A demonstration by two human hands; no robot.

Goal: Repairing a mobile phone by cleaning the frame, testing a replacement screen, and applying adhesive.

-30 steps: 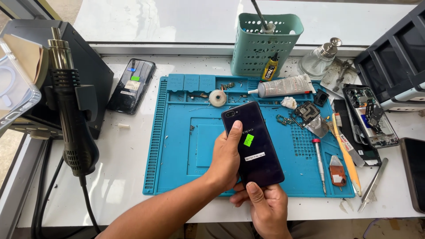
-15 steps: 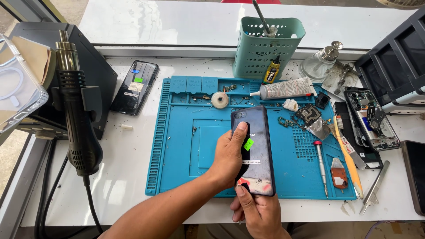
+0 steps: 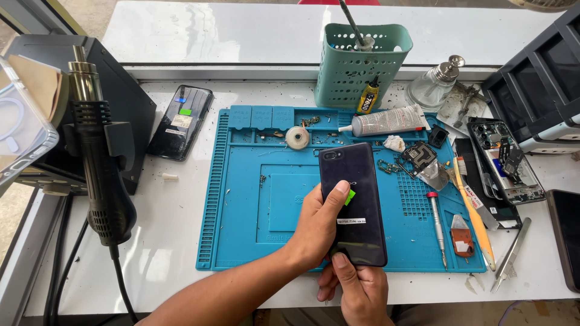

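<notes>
Head view shows your left hand (image 3: 314, 226) wrapping its grip around the left edge of a glossy black phone (image 3: 353, 202), thumb across its smooth back beside a small green sticker. Your right hand (image 3: 356, 290) pinches the phone's rounded bottom end from below. You hold the slab over a blue ribbed silicone mat (image 3: 254, 205) on the white tabletop (image 3: 163, 241). A slim metal screwdriver (image 3: 437, 226) lies just right.

A phone repair workbench: blue work mat (image 3: 254, 199), hot-air gun (image 3: 99, 151), screwdriver (image 3: 437, 226), opened phone (image 3: 504, 162).
</notes>
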